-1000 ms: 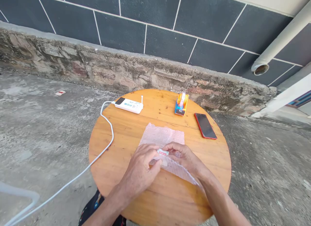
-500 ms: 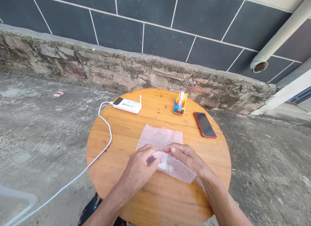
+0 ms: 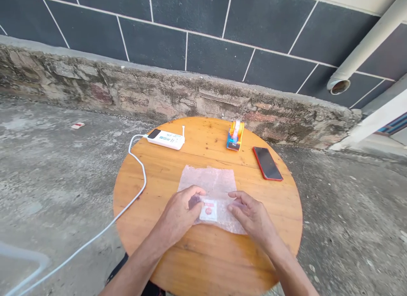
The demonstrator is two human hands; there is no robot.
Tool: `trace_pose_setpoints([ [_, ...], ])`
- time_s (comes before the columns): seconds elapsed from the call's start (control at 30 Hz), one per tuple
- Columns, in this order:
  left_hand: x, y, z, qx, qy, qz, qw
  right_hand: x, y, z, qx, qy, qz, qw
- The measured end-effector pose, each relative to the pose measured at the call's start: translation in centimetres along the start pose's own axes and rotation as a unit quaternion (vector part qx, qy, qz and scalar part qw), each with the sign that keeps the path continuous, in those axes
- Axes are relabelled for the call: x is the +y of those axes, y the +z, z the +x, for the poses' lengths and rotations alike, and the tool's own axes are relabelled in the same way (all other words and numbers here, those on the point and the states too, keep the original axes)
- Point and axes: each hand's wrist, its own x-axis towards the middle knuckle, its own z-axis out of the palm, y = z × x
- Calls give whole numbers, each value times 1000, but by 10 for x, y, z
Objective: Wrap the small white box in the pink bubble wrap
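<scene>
A sheet of clear bubble wrap lies in the middle of a round wooden table. A small white packet with red print rests on its near part. My left hand is curled beside the packet, its thumb and fingers pinching the packet's left edge against the wrap. My right hand lies on the wrap's right side with the fingers stretched toward the packet, holding nothing.
On the far side of the table sit a white power bank with a white cable trailing off left, an orange and blue tape dispenser and a red-edged phone. Rough concrete ground and a low stone wall surround the table.
The packet, held up between both hands a second ago, now lies flat on the bubble wrap. My right hand has let go and moved right; the wrap lies flatter.
</scene>
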Motion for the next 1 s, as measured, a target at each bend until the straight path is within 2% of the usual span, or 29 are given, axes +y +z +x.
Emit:
trace_pose_setpoints([
  [0.1,-3,1,0,-7,-1,-20,1000,6,0,1,35,-15,-35,999],
  [0.2,-4,1,0,-6,1,-30,1000,4,-3,-2,109,-72,-120,984],
  [0.3,-4,2,-1,5,11,-25,1000,-12,-5,-12,205,-167,-212,941],
  [0.37,-4,2,0,13,27,-19,999,-27,-2,-20,231,-227,-245,914],
  [0.43,-5,2,0,19,48,-14,999,-41,5,-27,200,-271,-254,907],
  [0.53,-5,3,-1,27,69,-12,997,-54,23,-31,125,-290,-248,916],
  [0.6,-5,3,-1,32,76,-10,997,-53,34,-28,93,-288,-252,919],
  [0.7,-6,4,-1,35,81,-4,996,-45,44,-21,84,-297,-267,913],
  [0.83,-8,2,-4,50,64,12,997,-35,46,-17,69,-305,-297,902],
  [1.0,-16,-10,-14,58,5,35,998,-41,40,-17,30,-285,-328,900],
])
